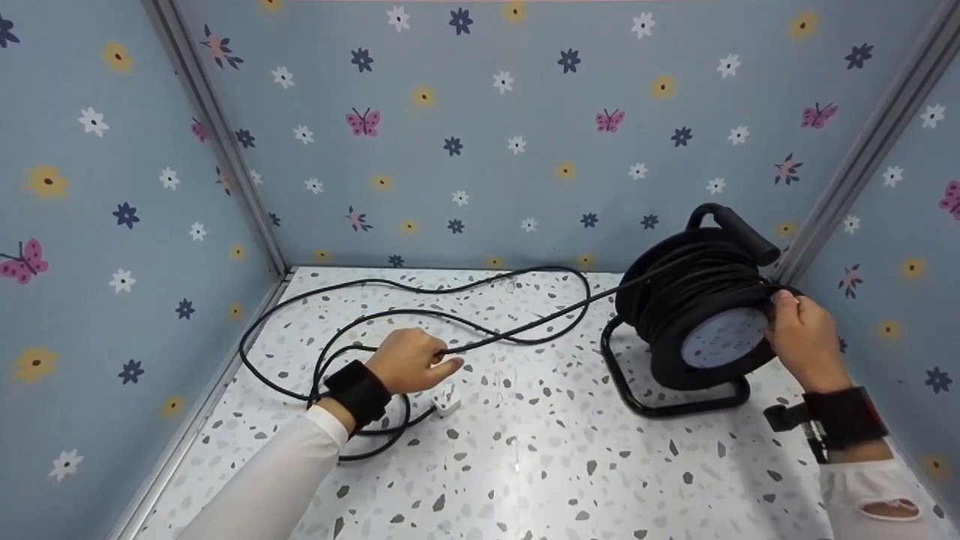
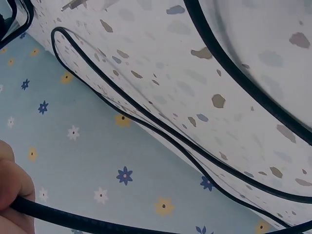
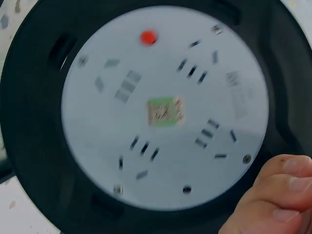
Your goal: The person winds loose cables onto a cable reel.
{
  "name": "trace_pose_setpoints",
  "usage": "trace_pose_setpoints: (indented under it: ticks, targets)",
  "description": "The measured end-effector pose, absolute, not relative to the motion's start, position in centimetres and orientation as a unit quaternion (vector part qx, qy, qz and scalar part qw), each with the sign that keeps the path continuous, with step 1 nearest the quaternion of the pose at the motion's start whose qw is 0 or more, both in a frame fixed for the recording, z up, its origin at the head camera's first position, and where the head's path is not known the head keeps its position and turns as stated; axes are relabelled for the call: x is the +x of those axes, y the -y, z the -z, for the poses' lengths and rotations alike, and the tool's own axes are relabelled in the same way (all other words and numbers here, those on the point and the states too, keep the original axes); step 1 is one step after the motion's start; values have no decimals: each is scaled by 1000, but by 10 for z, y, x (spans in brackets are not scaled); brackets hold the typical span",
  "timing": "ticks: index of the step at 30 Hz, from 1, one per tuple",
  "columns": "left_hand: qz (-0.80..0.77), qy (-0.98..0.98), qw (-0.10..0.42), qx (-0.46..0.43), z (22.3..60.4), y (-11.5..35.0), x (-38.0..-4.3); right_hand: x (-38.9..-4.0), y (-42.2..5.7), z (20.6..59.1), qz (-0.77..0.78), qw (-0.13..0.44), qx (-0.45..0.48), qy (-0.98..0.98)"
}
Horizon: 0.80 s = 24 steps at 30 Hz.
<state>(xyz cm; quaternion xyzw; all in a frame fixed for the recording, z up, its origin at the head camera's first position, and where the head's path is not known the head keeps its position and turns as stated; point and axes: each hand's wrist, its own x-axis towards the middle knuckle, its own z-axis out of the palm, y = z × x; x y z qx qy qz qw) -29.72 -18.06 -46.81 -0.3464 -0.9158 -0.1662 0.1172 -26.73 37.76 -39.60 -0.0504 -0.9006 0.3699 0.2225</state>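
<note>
A black cable reel (image 1: pixel 701 300) stands on its tubular frame at the right, with black cable wound on its drum. My right hand (image 1: pixel 806 337) grips the reel at its right rim with curled fingers; what lies inside the grasp is hidden. The reel's pale socket face (image 3: pixel 165 146) has slots, a red button and a green label in the right wrist view. My left hand (image 1: pixel 409 360) holds the black cable (image 1: pixel 525 326), which runs taut up to the drum. In the left wrist view, the cable (image 2: pixel 73 217) comes out of the curled fingers (image 2: pixel 14 185).
Loose cable loops (image 1: pixel 375 282) lie on the speckled white surface (image 1: pixel 570 465) around my left hand. The white plug (image 1: pixel 447 401) rests just beyond that hand's fingers. Flower-patterned blue panels (image 1: pixel 480 150) close off the back and both sides.
</note>
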Motion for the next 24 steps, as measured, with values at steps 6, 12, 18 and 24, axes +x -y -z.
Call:
trace_pose_setpoints:
  ticks: [6,12,18,24]
  targets:
    - [175,915,110,-345,471,160,-301,-267,-392,402,-355,221,-71,906]
    - [182,920,95,-335,477,142,-305,-267,-401,407,-311,214,-74,923]
    - [182,924,78,-327,479,119,-312,-265,-415,417,-292,185,-80,935]
    - [217,915,64,-335,478,92,-315,-266,-422,439,-273,135,-95,948]
